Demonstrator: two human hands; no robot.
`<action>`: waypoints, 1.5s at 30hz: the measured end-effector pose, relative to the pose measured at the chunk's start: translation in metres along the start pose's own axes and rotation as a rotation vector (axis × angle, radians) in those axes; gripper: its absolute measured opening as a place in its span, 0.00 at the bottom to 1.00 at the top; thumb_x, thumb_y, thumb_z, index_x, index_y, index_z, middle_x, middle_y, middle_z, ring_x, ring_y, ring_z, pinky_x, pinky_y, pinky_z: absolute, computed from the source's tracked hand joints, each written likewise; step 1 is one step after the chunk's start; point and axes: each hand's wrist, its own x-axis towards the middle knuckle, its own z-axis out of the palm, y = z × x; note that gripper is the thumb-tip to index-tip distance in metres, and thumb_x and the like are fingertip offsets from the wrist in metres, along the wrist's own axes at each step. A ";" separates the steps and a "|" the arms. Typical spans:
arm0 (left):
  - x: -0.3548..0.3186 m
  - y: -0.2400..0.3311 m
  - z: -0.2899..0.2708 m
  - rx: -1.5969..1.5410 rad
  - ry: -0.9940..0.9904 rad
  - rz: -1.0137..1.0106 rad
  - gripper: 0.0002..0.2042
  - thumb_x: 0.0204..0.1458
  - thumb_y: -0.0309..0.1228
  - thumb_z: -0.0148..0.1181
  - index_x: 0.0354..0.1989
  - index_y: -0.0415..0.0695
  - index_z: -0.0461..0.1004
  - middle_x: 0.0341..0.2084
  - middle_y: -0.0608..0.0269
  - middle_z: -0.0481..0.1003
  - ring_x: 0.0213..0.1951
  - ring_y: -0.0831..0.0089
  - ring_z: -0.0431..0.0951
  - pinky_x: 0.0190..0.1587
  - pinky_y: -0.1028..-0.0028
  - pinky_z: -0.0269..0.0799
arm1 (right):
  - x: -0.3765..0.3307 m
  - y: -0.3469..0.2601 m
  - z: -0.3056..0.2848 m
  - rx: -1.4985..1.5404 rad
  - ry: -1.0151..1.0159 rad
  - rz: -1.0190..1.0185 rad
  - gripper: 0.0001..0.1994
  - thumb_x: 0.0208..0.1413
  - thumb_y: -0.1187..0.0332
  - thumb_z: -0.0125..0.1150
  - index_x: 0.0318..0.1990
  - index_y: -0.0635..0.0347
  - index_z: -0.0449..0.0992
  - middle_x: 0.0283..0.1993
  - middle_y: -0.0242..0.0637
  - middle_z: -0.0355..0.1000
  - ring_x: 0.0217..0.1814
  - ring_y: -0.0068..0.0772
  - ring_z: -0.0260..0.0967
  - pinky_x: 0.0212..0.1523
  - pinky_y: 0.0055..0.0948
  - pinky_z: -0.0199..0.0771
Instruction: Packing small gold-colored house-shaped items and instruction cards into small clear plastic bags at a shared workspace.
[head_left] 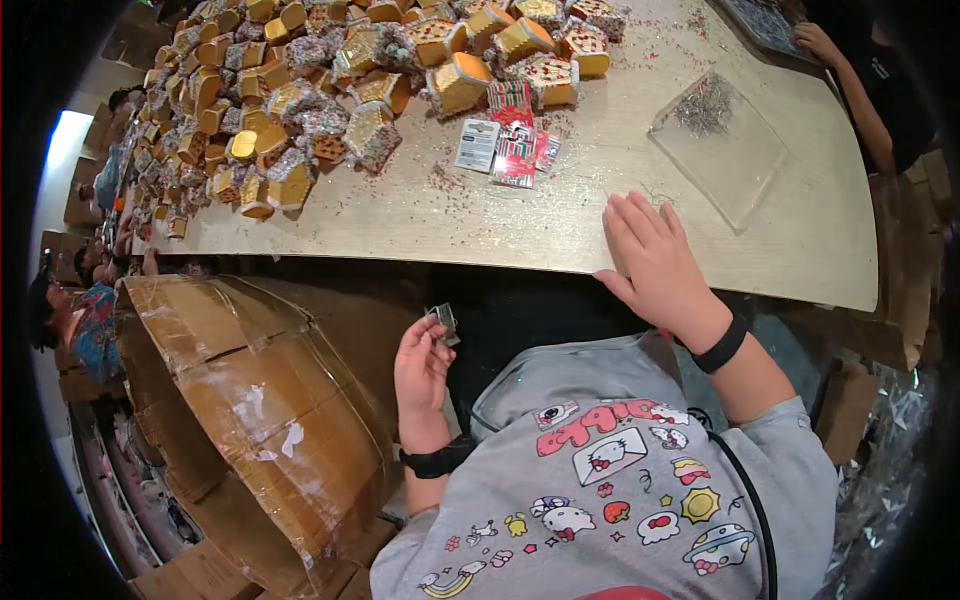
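My left hand (pixel 420 375) is raised below the table edge, above my lap, its fingertips closed on a small clear-and-grey flat piece (pixel 446 324); its exact kind is too small to make out. On the tabletop (pixel 580 215), my right hand (pixel 655 262) lies flat near the front edge, fingers stretched and nothing in them. Ahead of it are several red, green and white printed cards (pixel 514 150) and a white card (pixel 478 145). A shallow clear tray (pixel 755 190) with a heap of thin silvery wire pieces (pixel 706 107) sits to the right.
Gold house-shaped ornaments (pixel 460 85) with glittery trim are piled across the far left of the table. Red and silver specks are scattered about. A large cardboard box (pixel 270 400) stands at my left. At the far right a co-worker's hand (pixel 818 45) touches another tray (pixel 765 25).
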 end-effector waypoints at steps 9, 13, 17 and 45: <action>0.010 0.001 0.018 0.004 -0.018 -0.010 0.13 0.54 0.27 0.46 0.46 0.36 0.64 0.34 0.60 0.73 0.25 0.78 0.71 0.29 0.79 0.69 | 0.017 0.009 0.012 -0.108 0.002 -0.039 0.32 0.45 0.51 0.55 0.54 0.67 0.61 0.59 0.43 0.56 0.63 0.43 0.50 0.58 0.50 0.49; 0.008 -0.001 0.019 -0.024 -0.087 -0.020 0.12 0.54 0.24 0.44 0.46 0.37 0.66 0.35 0.59 0.73 0.26 0.80 0.70 0.33 0.79 0.68 | 0.003 -0.001 0.006 -0.093 -0.014 -0.082 0.33 0.43 0.51 0.57 0.53 0.66 0.62 0.59 0.42 0.57 0.63 0.41 0.50 0.58 0.50 0.48; 0.005 0.003 0.023 0.015 -0.054 -0.052 0.12 0.55 0.25 0.44 0.46 0.37 0.66 0.35 0.59 0.72 0.26 0.79 0.69 0.33 0.79 0.68 | -0.004 -0.009 0.013 -0.039 0.036 -0.160 0.30 0.40 0.58 0.61 0.51 0.64 0.65 0.57 0.41 0.60 0.61 0.40 0.53 0.58 0.49 0.50; 0.042 -0.006 0.130 1.384 -0.288 0.940 0.03 0.41 0.21 0.59 0.26 0.38 0.73 0.18 0.57 0.70 0.19 0.64 0.69 0.23 0.74 0.64 | 0.003 -0.024 0.050 0.157 0.510 -0.264 0.07 0.41 0.72 0.56 0.31 0.58 0.75 0.39 0.33 0.72 0.45 0.34 0.68 0.46 0.34 0.64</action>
